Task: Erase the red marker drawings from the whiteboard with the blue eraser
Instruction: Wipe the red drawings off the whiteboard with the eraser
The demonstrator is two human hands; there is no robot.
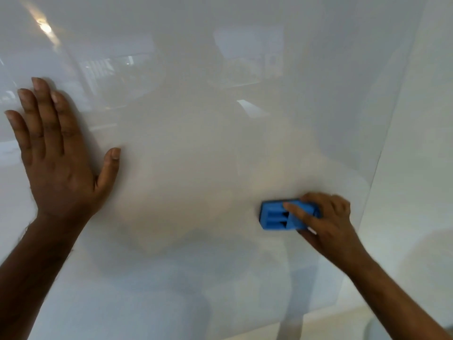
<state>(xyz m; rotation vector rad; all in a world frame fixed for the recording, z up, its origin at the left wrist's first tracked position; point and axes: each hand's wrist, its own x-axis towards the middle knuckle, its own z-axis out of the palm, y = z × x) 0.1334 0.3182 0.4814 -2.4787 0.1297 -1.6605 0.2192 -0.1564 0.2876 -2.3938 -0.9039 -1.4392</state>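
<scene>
Whiteboard [196, 119]: glossy, faint smudge at centre. Left hand [58, 153]: flat near left edge, fingers together, thumb spread. Right hand [326, 222]: fingers and thumb gripping eraser. Eraser [277, 217]: blue, against board, near lower right edge.

A pale wall [416, 143] stood along the right side, meeting the glossy panel at a slanted edge that ran from the upper right down toward the lower middle. Low on that wall, near the right edge, lay a soft rounded shadow [426, 261]. Beneath it, a strip of light, cream-coloured floor [343, 322] showed at the bottom right. At the very bottom right corner sat a blurred grey-blue shape [375, 330], too indistinct to identify. In the upper left, a bright ceiling light [45, 27] appeared as a glaring reflection, with faint, hazy outlines of a room around it.
</scene>
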